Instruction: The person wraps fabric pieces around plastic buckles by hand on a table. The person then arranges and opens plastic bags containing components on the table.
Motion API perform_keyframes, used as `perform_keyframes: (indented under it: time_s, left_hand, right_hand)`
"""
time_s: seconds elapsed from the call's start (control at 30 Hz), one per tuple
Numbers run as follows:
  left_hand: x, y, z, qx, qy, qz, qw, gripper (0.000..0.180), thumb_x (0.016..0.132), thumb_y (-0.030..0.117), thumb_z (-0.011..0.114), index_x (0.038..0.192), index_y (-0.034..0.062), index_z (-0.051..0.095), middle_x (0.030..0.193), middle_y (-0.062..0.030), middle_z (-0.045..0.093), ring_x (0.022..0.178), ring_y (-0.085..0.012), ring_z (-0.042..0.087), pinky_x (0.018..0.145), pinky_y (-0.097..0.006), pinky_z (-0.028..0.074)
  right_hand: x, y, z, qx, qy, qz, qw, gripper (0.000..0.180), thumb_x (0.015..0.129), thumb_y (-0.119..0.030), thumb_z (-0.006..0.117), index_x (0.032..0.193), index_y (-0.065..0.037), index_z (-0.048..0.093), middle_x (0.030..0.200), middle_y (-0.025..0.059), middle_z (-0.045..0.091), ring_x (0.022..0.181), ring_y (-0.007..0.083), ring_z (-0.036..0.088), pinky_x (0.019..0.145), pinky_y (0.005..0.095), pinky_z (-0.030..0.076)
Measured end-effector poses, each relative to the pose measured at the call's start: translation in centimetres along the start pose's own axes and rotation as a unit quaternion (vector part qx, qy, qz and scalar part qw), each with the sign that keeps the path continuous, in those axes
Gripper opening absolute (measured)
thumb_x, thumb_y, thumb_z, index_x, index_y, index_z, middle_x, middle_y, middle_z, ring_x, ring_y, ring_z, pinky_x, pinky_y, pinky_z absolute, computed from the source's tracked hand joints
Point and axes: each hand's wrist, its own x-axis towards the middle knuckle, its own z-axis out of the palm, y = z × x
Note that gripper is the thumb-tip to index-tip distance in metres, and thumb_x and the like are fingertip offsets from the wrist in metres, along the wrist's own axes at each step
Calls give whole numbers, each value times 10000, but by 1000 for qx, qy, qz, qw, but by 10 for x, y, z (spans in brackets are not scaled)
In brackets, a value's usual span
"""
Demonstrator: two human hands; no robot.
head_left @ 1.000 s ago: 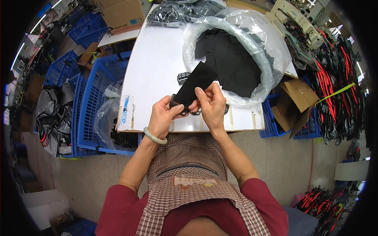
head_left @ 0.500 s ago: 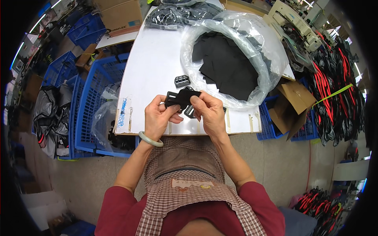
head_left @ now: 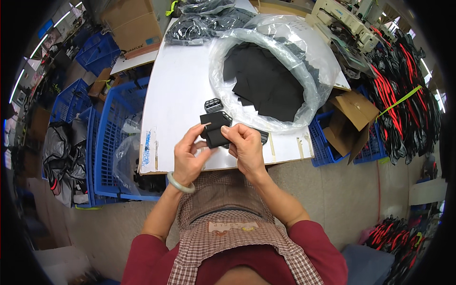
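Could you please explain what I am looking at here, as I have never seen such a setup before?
There is no machine at work here: these are a person's own bare hands. The view comes from the left of two wide cameras worn on the head, looking down, so straight edges appear bent.

The right hand pinches a black strip. The left hand is at the strip's left side; I cannot tell whether it grips.

On the white table, a black buckle lies just beyond the hands. Farther right is an open clear bag holding flat black pieces.
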Motion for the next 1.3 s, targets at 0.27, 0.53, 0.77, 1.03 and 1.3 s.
perform_keyframes:
  time_s: [0.27, 0.53, 0.77, 1.03, 1.3]
  left_hand:
    - [0, 19, 13, -72, -14, -37, 997, 654, 763, -97, 670, 1324, -60, 335, 1104, -173, 535, 1019, -201, 577, 858, -275, 535]
    - [-8, 32, 0, -45, -27, -224, 973, 360, 810, -68, 629, 1154, -101, 526, 977, -159, 641, 840, -178, 649, 725, -259, 580]
    - [-32, 36, -148, 143, 196, -194, 951, 337, 792, 34, 678, 1091, -86, 577, 810, -111, 666, 627, -133, 643, 523, -214, 540]
    - [-38, -18, -112, 443, 88, -127, 883, 502, 686, 113, 752, 1152, 20, 589, 1042, -139, 597, 943, -243, 584, 779, -333, 497]
    - [1, -81, 45, 511, -79, -74, 853, 533, 667, 259, 773, 1051, -18, 528, 1033, -160, 482, 904, -324, 573, 749, -422, 493]
  right_hand:
    - [0, -16, -2, -69, 34, -184, 980, 191, 844, -128, 681, 925, -14, 550, 698, -12, 560, 553, 22, 492, 469, 151, 376]
    - [7, 2, -15, -213, -20, -214, 953, 104, 834, -79, 668, 830, 3, 603, 678, 6, 601, 545, 29, 517, 486, 172, 416]
    - [65, -47, -134, -589, 190, -293, 729, 259, 724, -132, 693, 962, -48, 637, 924, 115, 623, 793, 287, 640, 675, 392, 513]
    - [72, -22, -171, -771, 71, -196, 601, 443, 714, -192, 722, 1130, -108, 596, 1109, 71, 561, 894, 328, 626, 725, 419, 515]
    - [70, -17, -172, -640, 174, -424, 617, 183, 771, -34, 674, 848, -9, 510, 852, 106, 587, 653, 265, 623, 541, 366, 486]
